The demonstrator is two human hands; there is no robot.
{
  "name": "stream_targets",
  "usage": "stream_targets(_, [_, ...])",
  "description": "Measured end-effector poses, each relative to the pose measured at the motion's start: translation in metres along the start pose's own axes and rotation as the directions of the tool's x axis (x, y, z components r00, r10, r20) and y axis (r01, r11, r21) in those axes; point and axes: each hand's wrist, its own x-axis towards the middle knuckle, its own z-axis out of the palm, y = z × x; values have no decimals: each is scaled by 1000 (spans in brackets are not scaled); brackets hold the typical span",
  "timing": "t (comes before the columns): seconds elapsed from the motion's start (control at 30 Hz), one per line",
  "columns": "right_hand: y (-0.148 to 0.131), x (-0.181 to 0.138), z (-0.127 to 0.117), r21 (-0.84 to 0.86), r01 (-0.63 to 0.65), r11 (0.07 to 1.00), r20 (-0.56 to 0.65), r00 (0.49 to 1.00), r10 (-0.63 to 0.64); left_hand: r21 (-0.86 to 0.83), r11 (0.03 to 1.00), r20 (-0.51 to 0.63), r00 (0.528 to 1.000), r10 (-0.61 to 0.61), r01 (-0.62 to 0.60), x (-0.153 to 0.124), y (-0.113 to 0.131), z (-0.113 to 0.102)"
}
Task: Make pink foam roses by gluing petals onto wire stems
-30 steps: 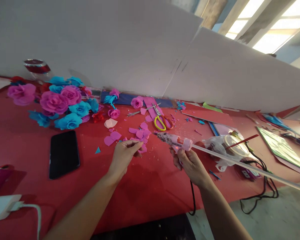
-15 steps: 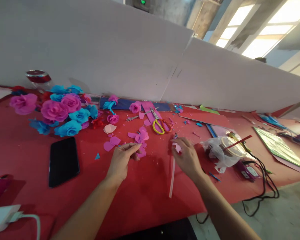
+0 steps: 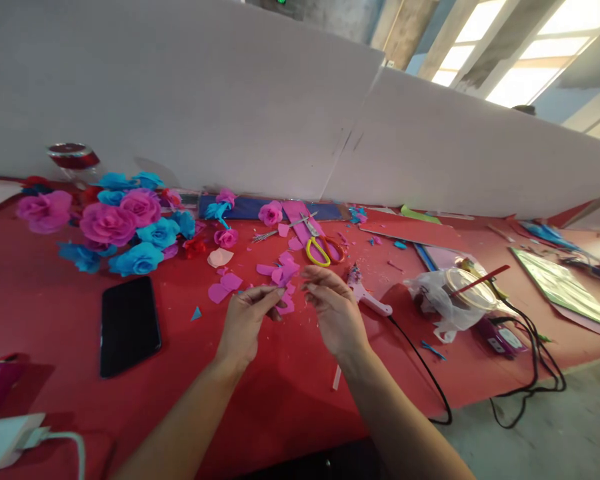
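Observation:
My left hand (image 3: 250, 317) is closed in a pinch, thumb against forefinger, over the pile of pink paper petals (image 3: 284, 268). Whatever its fingertips hold is too small to make out. Just to the right, my right hand (image 3: 335, 310) is raised with its fingers apart and slightly curled, and nothing shows in it. A pale glue gun (image 3: 373, 300) lies beside it on the red table (image 3: 290, 400), its nozzle pointing away and its black cord trailing right. Under my right wrist, the end of a whitish glue stick (image 3: 337, 379) sticks out.
Yellow-handled scissors (image 3: 318, 253) lie behind the petals. Pink and blue paper flowers (image 3: 110, 223) and a black phone (image 3: 130, 327) are at left. A plastic bag with a tub (image 3: 445, 300) and a purple power block (image 3: 500, 337) with cords sit at right.
My right hand has let go of the glue gun and moved left, close to my left hand. The glue gun now lies in full view. My left hand keeps its pinch.

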Motion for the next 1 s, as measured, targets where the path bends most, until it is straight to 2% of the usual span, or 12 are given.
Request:
stream_targets(0.07, [3, -1, 0, -18, 43, 999, -42, 998, -44, -2, 1000, -2, 1000, -4, 4, 0, 0, 0])
stream_targets(0.2, [10, 0, -1, -35, -38, 999, 31, 999, 39, 10, 1000, -1, 1000, 7, -7, 1, 0, 0])
stream_targets(0.3, [6, 1, -3, -260, 229, 938, 30, 973, -229, 48, 999, -17, 1000, 24, -24, 1, -1, 0])
stream_targets(0.33, [3, 2, -4, -420, 358, 834, 87, 930, -356, 74, 997, -22, 999, 37, -35, 1, -2, 0])
stream_targets(0.4, [-8, 6, -5, -696, 564, 444, 342, 804, -487, 130, 990, -29, 998, 63, -59, 1, -2, 0])
stream_targets(0.47, [-21, 13, -4, -757, 652, 48, 594, 716, -366, 164, 984, -33, 997, 73, -67, 0, -2, 1])
stream_targets(0.5, [-27, 17, -3, -736, 673, -73, 663, 695, -278, 170, 983, -33, 997, 70, -63, 0, -2, 1])
stream_targets(0.57, [-36, 25, 0, -679, 704, -209, 734, 662, -152, 164, 985, -28, 998, 57, -52, -1, -1, 1])
stream_targets(0.67, [-40, 31, 2, -603, 741, -295, 791, 604, -99, 133, 991, -24, 999, 32, -29, -1, 0, 0])
stream_targets(0.8, [-34, 30, -3, -549, 761, -347, 835, 522, -176, 111, 994, -12, 1000, 20, -18, -1, 0, 0])
stream_targets(0.93, [-30, 26, -11, -531, 745, -404, 847, 483, -224, 117, 993, -4, 1000, 23, -22, -2, 1, 1])
stream_targets(1.0, [-29, 22, -14, -513, 757, -405, 858, 435, -274, 102, 994, -7, 1000, 28, -28, -2, 1, 0])
